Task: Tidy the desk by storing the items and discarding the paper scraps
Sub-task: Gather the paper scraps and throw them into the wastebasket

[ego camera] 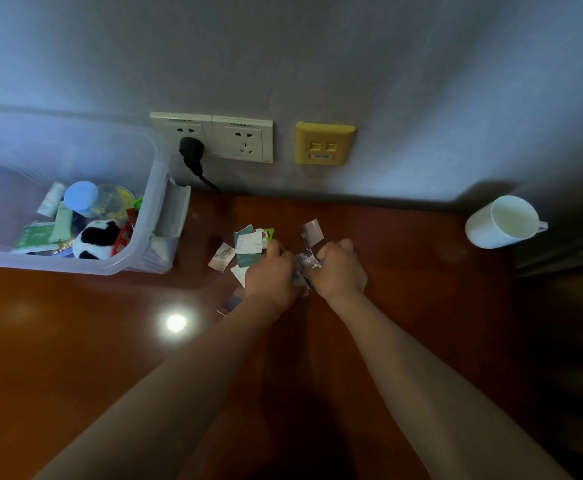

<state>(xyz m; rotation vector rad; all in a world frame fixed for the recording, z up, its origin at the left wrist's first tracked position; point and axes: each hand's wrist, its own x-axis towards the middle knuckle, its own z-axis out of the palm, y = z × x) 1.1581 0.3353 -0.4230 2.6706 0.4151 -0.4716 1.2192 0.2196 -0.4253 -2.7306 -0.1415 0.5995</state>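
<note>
Several torn paper scraps [248, 242] lie in a loose pile on the brown desk [75, 341], near the wall. My left hand [272, 273] is curled over the pile and grips a bunch of scraps. My right hand [340, 268] is curled beside it and pinches greyish scraps [306, 260] between the two hands. One more scrap [312, 232] lies just beyond my right hand, and another [221, 257] at the pile's left edge. A clear plastic storage bin [144, 216] stands at the left with a panda plush [96, 239], a bottle [82, 197] and packets inside.
A white mug [505, 221] stands at the desk's right rear corner. Wall sockets [214, 136] with a black plug [191, 152] and a yellow network plate [323, 143] sit on the wall behind. The desk's right edge drops into a dark area.
</note>
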